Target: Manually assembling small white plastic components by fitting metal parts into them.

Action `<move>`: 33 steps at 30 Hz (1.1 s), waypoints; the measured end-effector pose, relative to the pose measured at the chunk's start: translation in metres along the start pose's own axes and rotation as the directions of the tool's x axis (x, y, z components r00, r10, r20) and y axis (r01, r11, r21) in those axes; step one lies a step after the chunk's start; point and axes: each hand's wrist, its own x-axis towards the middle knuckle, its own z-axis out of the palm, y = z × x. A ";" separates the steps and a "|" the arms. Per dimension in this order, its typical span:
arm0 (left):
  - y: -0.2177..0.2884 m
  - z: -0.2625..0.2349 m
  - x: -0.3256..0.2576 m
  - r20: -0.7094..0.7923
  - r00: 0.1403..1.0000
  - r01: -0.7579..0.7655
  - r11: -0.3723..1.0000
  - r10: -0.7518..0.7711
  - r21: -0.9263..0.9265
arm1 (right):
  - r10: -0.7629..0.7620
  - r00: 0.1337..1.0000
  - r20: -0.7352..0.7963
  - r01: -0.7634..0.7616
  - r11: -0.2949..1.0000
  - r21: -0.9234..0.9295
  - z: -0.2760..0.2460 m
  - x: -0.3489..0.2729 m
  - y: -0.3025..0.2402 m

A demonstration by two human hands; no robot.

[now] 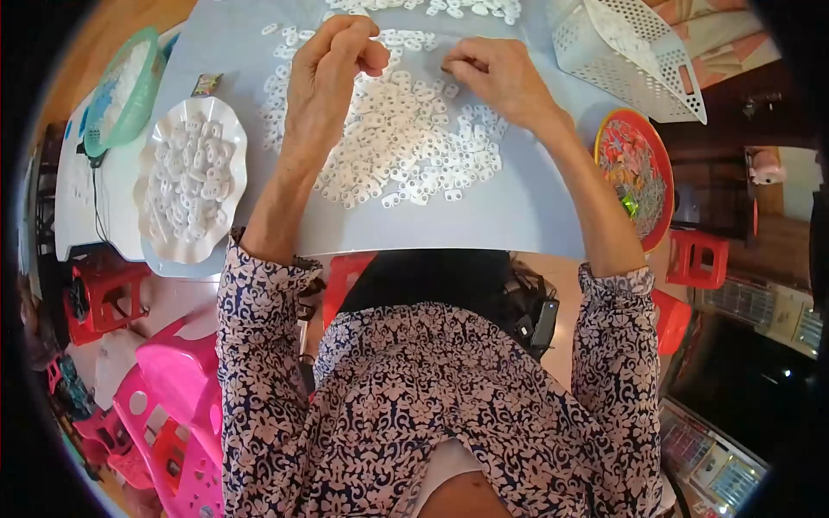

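A wide heap of small white plastic pieces with paired round holes (389,129) lies on the grey-blue tabletop (414,226). Over the heap's far left side is my left hand (328,78), its fingers curled in and pressed together; whatever they hold is hidden. My right hand (505,78) is at the heap's far right, thumb and forefinger pinched together. Something tiny and dark shows at those fingertips, too small to name. Left of the heap, a white scalloped dish (145,194) holds more white pieces.
A small wrapped packet (206,84) lies beyond the dish. At far left stands a green basket (147,108) with white contents. On the right are a perforated white basket (591,56) and a red-rimmed bowl (666,164) of mixed bits. A pink chair (181,380) stands lower left.
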 end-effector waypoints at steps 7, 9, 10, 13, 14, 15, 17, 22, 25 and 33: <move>0.000 0.006 -0.004 0.030 0.999 0.036 0.999 -0.037 0.030 | -0.084 0.996 -0.007 0.083 0.996 -0.043 -0.003 -0.016 0.011; 0.001 0.008 -0.005 0.031 0.999 0.034 0.998 -0.035 0.060 | -0.101 0.995 0.010 0.101 0.992 -0.073 -0.002 -0.016 0.009; 0.001 0.009 -0.006 0.031 0.999 0.033 0.995 -0.036 0.089 | -0.062 0.997 0.043 0.065 0.995 -0.077 -0.002 -0.015 0.009; 0.003 0.013 -0.008 0.037 0.999 0.030 0.993 -0.034 0.117 | 0.026 0.993 0.116 -0.015 0.996 -0.092 -0.006 -0.014 0.005; 0.004 0.014 -0.009 0.037 0.999 0.028 0.993 -0.032 0.117 | 0.074 0.984 0.160 -0.058 0.993 -0.103 -0.007 -0.013 0.003; 0.003 0.015 -0.010 0.049 0.998 0.038 0.991 -0.044 0.126 | 0.072 0.985 0.160 -0.056 0.993 -0.105 -0.008 -0.013 0.003; 0.004 0.016 -0.012 0.054 0.997 0.046 0.990 -0.054 0.136 | 0.024 0.984 0.175 -0.012 0.998 -0.068 -0.009 -0.014 0.002; -0.002 0.020 -0.013 0.153 0.988 0.011 0.988 -0.035 0.155 | 0.090 0.995 0.051 -0.102 0.937 0.334 -0.005 -0.017 0.001; -0.005 0.020 -0.014 0.160 0.987 -0.007 0.989 -0.016 0.145 | 0.104 0.994 0.013 -0.095 0.836 0.540 -0.005 -0.014 -0.003; 0.012 0.002 -0.002 -0.089 0.989 -0.118 0.993 0.117 0.002 | 0.142 0.986 -0.093 -0.105 0.942 0.320 -0.001 0.001 0.003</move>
